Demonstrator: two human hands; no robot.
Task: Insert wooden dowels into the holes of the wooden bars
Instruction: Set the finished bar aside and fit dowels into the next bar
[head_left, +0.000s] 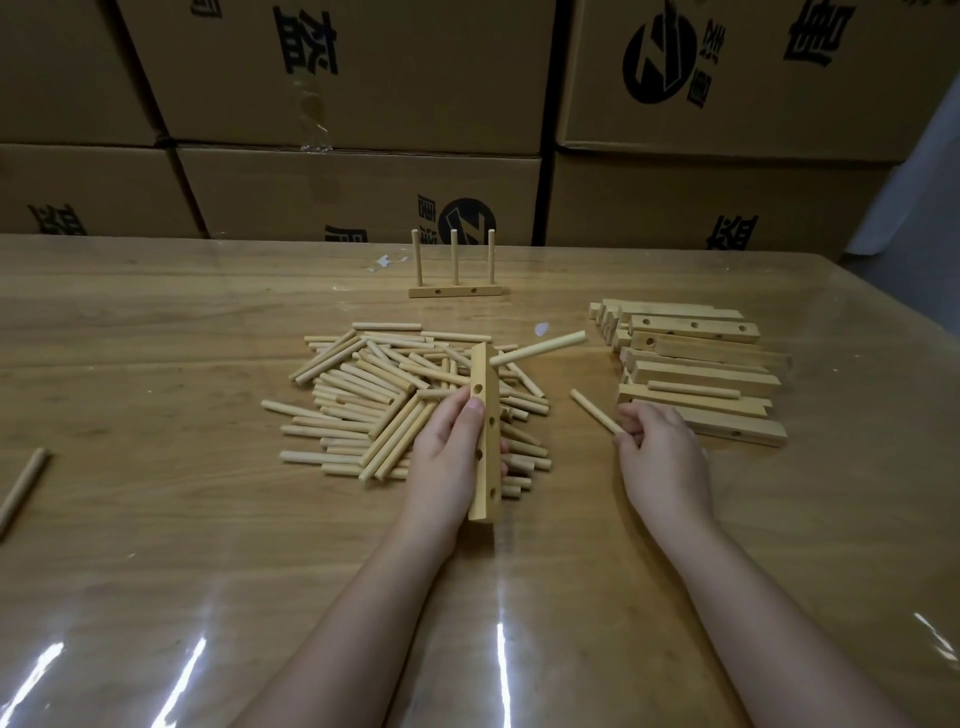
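Note:
My left hand (451, 448) grips a wooden bar (485, 405) with several holes, held lengthwise above a heap of loose dowels (379, 395). One dowel (540, 347) sticks out to the right from the bar's far end. To the right, my right hand (660, 457) pinches a single dowel (595, 411) by its near end, its far end pointing up and left. A stack of plain drilled bars (696, 364) lies just beyond my right hand, with one dowel (693, 389) resting on it.
A finished bar with three upright dowels (455, 275) stands at the back of the table (156, 519). A stray dowel (23, 488) lies at the left edge. Stacked cardboard boxes (358, 192) wall off the far side. Glossy film covers the tabletop.

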